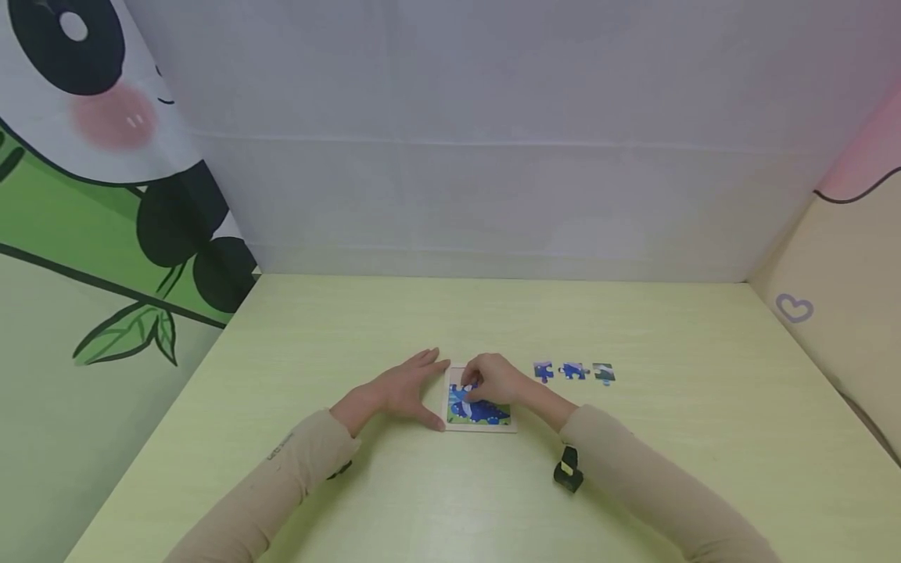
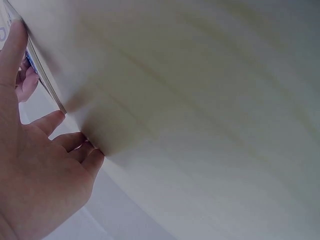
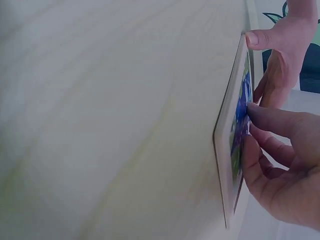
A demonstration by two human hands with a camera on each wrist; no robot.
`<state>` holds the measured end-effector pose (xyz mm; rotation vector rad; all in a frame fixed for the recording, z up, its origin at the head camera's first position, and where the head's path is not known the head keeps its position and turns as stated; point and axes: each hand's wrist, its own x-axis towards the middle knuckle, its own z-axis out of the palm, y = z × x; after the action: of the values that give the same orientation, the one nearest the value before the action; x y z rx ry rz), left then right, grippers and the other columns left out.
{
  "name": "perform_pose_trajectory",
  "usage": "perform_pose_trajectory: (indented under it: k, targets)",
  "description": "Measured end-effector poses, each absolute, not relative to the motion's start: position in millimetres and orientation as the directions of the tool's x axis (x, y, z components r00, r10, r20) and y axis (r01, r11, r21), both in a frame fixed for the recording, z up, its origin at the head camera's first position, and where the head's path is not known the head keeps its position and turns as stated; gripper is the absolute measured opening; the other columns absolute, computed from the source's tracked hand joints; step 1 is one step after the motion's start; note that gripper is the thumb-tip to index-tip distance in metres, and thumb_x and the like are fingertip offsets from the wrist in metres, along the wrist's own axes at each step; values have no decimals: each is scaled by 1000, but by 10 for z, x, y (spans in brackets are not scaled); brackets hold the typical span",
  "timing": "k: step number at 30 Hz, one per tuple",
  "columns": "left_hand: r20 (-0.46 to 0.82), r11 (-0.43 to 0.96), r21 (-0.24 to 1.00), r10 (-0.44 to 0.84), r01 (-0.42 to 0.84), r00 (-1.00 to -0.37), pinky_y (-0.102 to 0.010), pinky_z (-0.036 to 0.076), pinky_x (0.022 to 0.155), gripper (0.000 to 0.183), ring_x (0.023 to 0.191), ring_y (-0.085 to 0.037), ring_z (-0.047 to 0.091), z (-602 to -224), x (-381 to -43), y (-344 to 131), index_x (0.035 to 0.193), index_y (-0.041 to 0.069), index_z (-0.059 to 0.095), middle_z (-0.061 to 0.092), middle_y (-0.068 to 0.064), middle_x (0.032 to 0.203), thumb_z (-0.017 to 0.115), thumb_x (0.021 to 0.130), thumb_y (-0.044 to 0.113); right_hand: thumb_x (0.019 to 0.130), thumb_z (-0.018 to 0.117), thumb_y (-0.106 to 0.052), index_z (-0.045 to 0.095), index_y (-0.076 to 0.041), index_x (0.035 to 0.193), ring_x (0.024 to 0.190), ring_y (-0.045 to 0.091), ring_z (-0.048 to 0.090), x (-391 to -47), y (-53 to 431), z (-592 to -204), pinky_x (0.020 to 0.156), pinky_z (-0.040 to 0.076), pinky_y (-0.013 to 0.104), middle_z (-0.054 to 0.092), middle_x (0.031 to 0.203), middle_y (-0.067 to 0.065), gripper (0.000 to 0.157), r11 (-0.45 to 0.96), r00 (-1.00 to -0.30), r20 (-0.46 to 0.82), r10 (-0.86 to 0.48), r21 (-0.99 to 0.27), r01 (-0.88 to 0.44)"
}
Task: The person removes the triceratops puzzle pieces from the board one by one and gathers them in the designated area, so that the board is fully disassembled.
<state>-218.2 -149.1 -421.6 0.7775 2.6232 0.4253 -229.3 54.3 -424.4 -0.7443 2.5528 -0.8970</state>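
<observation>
A small wooden-framed jigsaw board point(image 1: 482, 428) lies on the table, its lower part filled with a blue dinosaur picture point(image 1: 486, 412). My left hand point(image 1: 404, 389) is spread at the board's left side, thumb at the near corner and index fingertip at the far one. Its other fingertips rest on the table in the left wrist view. Over the picture, my right hand point(image 1: 496, 378) has thumb and fingers bent down onto a puzzle piece point(image 1: 468, 396), which they mostly hide. The right wrist view shows these fingertips right at the picture surface.
Three loose puzzle pieces lie in a row right of the board: a blue one point(image 1: 543, 371), a wider one point(image 1: 573, 371) and a greenish one point(image 1: 604, 372). A pale wall point(image 1: 493, 211) closes off the table's far edge.
</observation>
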Motion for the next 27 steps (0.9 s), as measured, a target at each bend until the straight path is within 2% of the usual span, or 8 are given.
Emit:
perform_pose_trajectory:
  k: [14, 27]
  targets:
    - [-254, 800, 391, 569, 455, -783, -48, 20, 108, 103, 138, -28, 6, -4234, -2185, -1492, 143, 11, 27, 12, -14, 151, 75, 64, 54, 73, 73, -7, 63, -6, 83, 70, 10, 52, -2256, 525, -4224, 66, 46, 22, 60, 76, -1, 14, 675, -825, -89, -558, -628, -388]
    - [-259, 802, 382, 569, 458, -781, -47, 21, 109, 103, 138, -28, 7, -4234, -2188, -1487, 143, 10, 27, 12, -14, 151, 75, 64, 54, 73, 71, -1, 62, -4, 84, 66, 9, 51, -2204, 538, -4240, 61, 45, 19, 57, 72, 0, 14, 620, -827, -20, -562, -673, -405]
